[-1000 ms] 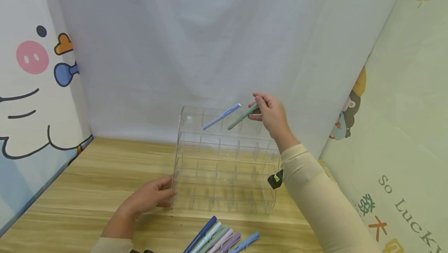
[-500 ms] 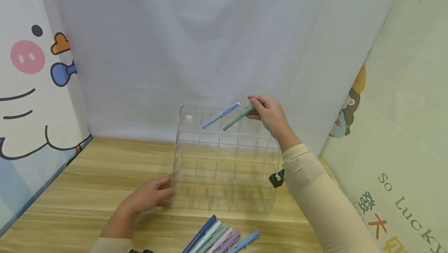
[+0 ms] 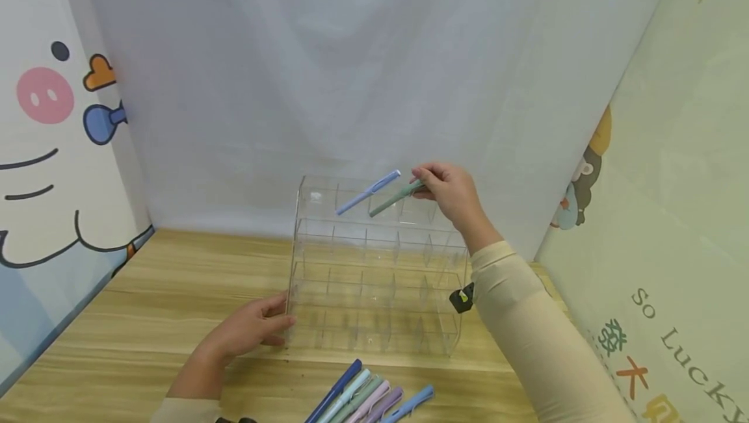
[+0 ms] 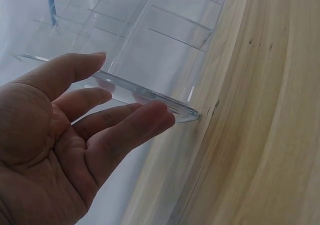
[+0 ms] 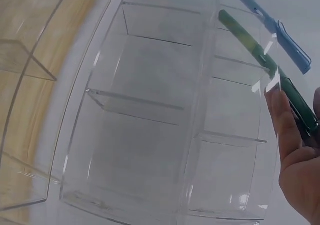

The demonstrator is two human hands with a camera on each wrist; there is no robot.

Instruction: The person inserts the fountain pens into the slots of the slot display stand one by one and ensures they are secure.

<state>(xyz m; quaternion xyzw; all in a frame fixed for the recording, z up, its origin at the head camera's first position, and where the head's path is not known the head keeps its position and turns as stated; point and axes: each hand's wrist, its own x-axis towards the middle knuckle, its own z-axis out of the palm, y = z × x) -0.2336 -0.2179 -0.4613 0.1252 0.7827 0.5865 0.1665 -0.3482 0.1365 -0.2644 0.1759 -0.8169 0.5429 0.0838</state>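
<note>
My right hand [image 3: 450, 192] pinches a green pen [image 3: 389, 203] by its clip end, between thumb and fingers, tilted over the top tier of a clear acrylic display rack [image 3: 374, 283]. A light-blue pen [image 3: 368, 192] lies slanted on that tier, just left of the green one. In the right wrist view, the green pen [image 5: 250, 42] slopes alongside the blue pen [image 5: 272, 25], fingertips right at the top tier's clear wall. Low on the rack's left side, my left hand [image 3: 248, 329] rests its relaxed fingers against the side panel's edge [image 4: 150, 96].
Several pens [image 3: 354, 397] in dark blue, pale blue, green, pink and purple lie together in front of the rack, with a blue pen [image 3: 409, 403] slightly apart. The wooden table [image 3: 175, 280] meets a white curtain [image 3: 351, 72] behind. Printed panels stand at both sides.
My right hand has shifted slightly left and down with the green pen, bringing it closer to the light-blue pen. The left hand stays at the rack's side.
</note>
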